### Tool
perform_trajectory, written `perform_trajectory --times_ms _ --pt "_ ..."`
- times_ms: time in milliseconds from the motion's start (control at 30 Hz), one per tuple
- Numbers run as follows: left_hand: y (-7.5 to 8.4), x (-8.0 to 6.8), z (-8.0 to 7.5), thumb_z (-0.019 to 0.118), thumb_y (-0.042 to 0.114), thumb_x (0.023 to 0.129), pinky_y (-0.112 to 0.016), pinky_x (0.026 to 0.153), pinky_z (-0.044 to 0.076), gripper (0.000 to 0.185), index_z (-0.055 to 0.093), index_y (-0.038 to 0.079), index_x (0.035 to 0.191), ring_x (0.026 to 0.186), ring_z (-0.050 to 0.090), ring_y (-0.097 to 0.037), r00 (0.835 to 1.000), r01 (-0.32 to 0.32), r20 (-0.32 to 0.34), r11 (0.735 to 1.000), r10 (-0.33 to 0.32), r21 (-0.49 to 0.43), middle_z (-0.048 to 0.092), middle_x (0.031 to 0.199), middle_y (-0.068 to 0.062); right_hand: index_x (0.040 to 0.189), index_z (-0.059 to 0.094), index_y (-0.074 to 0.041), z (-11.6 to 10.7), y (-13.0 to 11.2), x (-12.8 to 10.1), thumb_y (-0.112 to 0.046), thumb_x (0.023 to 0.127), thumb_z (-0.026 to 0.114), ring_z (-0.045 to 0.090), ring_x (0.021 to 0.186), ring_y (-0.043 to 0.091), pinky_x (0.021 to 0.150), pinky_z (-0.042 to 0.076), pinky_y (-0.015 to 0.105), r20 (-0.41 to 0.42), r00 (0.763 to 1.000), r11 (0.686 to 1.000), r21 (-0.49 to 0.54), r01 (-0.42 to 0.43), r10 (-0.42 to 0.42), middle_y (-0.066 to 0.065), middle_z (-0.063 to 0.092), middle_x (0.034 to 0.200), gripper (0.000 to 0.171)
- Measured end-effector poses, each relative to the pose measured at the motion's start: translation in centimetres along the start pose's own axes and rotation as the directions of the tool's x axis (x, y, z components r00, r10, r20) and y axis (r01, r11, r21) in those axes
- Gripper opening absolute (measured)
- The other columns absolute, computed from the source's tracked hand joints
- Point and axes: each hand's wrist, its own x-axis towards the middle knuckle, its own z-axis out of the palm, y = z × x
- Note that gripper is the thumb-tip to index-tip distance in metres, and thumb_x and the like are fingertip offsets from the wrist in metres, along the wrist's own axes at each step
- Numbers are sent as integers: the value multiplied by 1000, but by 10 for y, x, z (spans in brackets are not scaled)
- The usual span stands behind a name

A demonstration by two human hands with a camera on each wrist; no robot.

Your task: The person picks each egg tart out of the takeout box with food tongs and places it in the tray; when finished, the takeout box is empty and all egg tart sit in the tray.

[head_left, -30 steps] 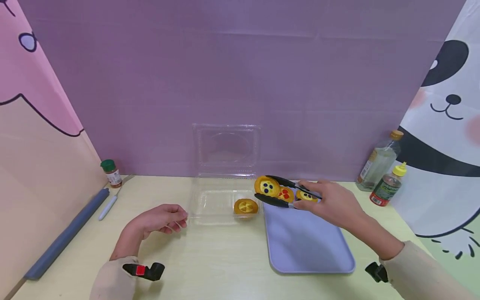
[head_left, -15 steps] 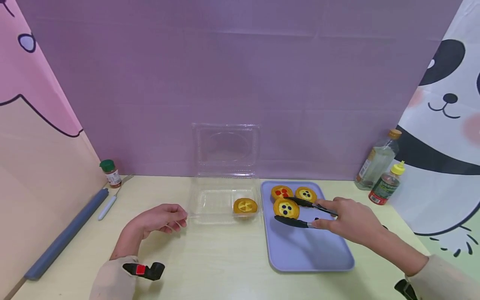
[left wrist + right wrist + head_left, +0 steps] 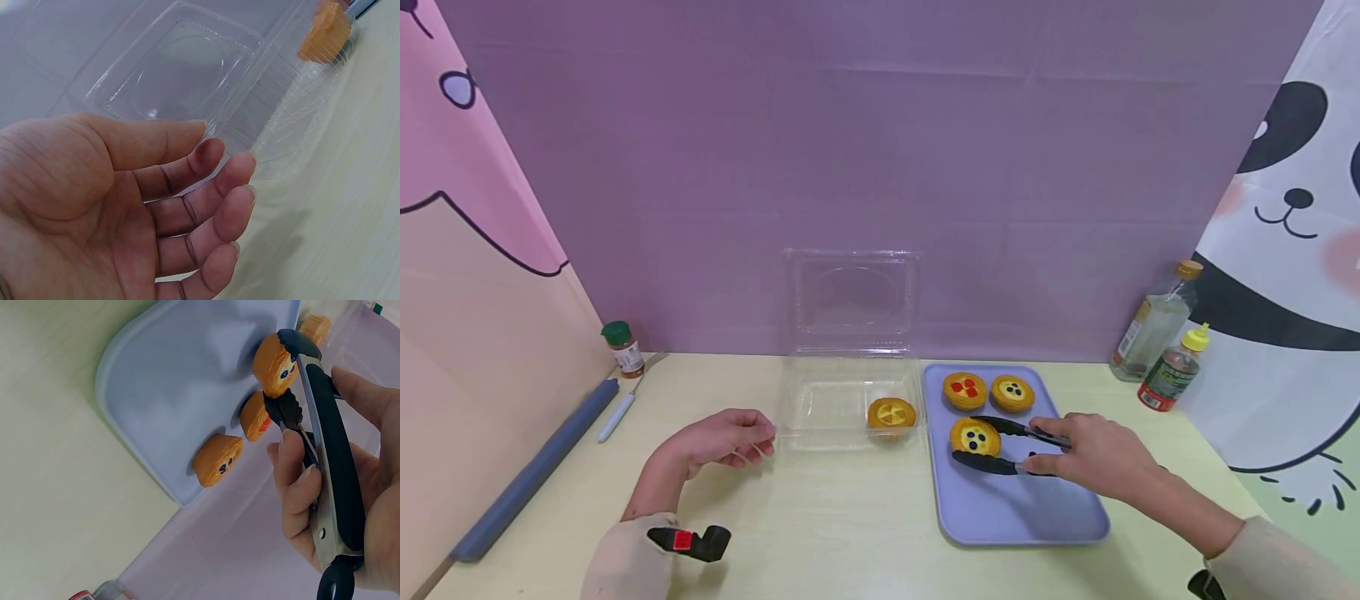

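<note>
My right hand (image 3: 1101, 457) grips a pair of black-tipped tongs (image 3: 330, 456) by their handles. Between the tong tips is a round egg tart with dark blue berries (image 3: 974, 438), over the lilac tray (image 3: 1022, 521). Behind it on the tray stand a tart with red pieces (image 3: 964, 390) and another berry-topped tart (image 3: 1012, 392). My left hand (image 3: 722, 437) lies loosely curled, palm turned inward, fingertips right at the left edge of a clear plastic clamshell box (image 3: 827, 404). A plain yellow tart (image 3: 891, 412) sits in the box's right front corner.
The box's clear lid (image 3: 856, 292) stands up against the purple backdrop. At the right back are a bottle with a brown cap (image 3: 1153, 329) and a yellow-capped bottle (image 3: 1170, 379). To the left lie a green-lidded jar (image 3: 625, 350), a pale-handled tool (image 3: 617, 417) and a blue-grey roll (image 3: 535, 471).
My right hand has moved right and toward me with the tongs, carrying the berry tart from near the box's right edge to a spot in front of the two other tarts. My left hand stays put.
</note>
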Motion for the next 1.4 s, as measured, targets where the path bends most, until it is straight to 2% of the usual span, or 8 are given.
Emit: perform_trajectory --times_ms 267,500,767,1400 --pt "1 -1 -1 54 28 104 -35 77 50 30 59 -1 108 88 64 -21 1000 1 -2 1000 -1 2 67 97 -5 132 67 -18 1 0 6 -63 76 76 47 66 13 51 34 31 32 999 999 18 -32 32 -5 67 89 72" --pt "1 0 0 54 27 104 -36 77 50 30 59 -2 109 89 64 -22 1000 6 2 1000 -6 1 66 97 -6 133 66 -18 2 1 6 -64 76 76 48 65 14 51 34 31 58 996 997 34 -66 64 0 69 94 74" --pt "2 -2 1 55 27 103 -36 77 50 30 58 -2 109 89 65 -22 1000 2 -2 1000 -2 3 67 97 -6 135 65 -17 2 2 8 -65 75 75 48 64 14 51 33 31 74 994 997 32 -76 74 -3 61 80 77" --pt "2 0 0 55 28 103 -35 78 50 31 59 -2 110 90 64 -22 1000 20 -12 1000 -20 12 67 98 -6 135 65 -19 -3 1 6 -66 72 77 49 70 14 53 34 31 42 998 999 8 -49 49 -4 58 80 79"
